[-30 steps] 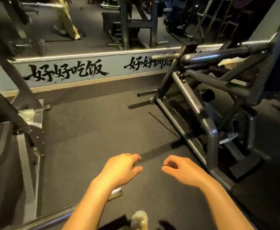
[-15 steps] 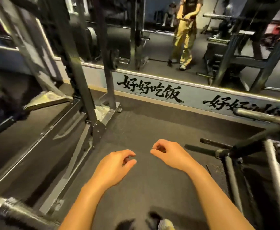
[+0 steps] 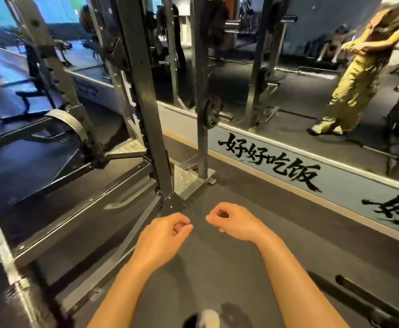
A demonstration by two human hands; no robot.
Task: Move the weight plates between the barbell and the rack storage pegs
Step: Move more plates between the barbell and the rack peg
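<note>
Both my hands hang in front of me over the dark rubber floor and hold nothing. My left hand [image 3: 164,235] and my right hand [image 3: 235,222] have loosely curled fingers and sit a short gap apart. Just beyond them stands the black rack upright [image 3: 146,102] on its foot plate. On a second post behind it, a small dark weight plate [image 3: 210,114] sits on a storage peg [image 3: 225,115]. At the left, a large plate with a silver rim [image 3: 67,120] shows, blurred.
A mirror [image 3: 300,86] runs along the wall above a pale band with black characters [image 3: 271,162]; it reflects a person in yellow trousers. A silver bar [image 3: 7,261] crosses the lower left. Another machine's dark bar [image 3: 371,301] lies at the lower right.
The view has swung left, from the machine on the right to the rack and its peg. Both hands stay empty and loosely curled in front of me.
</note>
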